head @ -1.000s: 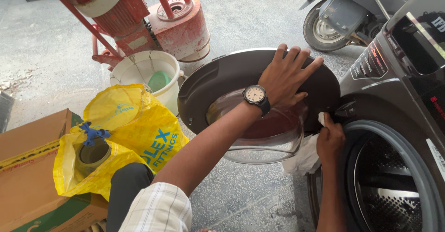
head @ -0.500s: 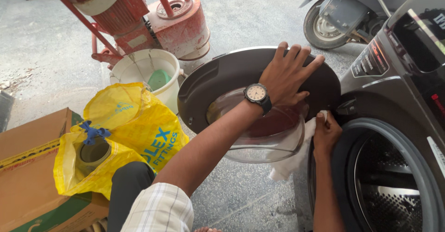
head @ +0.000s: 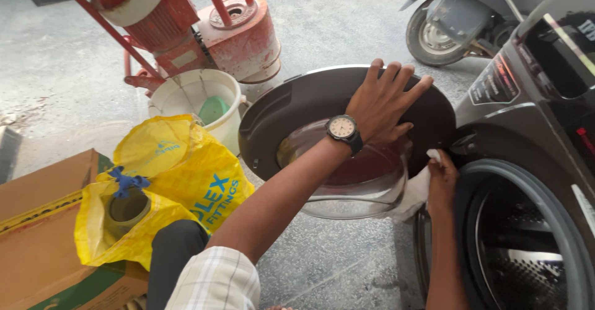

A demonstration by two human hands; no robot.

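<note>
Two hands work at the open front of a grey washing machine [head: 533,136], whose round door [head: 297,112] swings out to the left with its clear glass bowl [head: 365,186] bulging toward the floor. Largest risk, as I judge it: the door hangs on its hinge beside the drum opening [head: 527,242], and the left hand [head: 381,102], fingers spread flat on the dark rim, is all that steadies it; if that palm slips, the door could swing and trap the right hand [head: 441,177] against the frame. That right hand has its fingers pressed together, pinching a white cloth [head: 416,192] at the hinge side, and the loose tail of cloth could snag there. A wristwatch [head: 342,127] sits close to the glass and could scratch it. Compared with a second ago, the left hand stays put on the rim, while the right hand sits slightly higher against the hinge and the cloth hangs shorter, bunched closer to the door.
</note>
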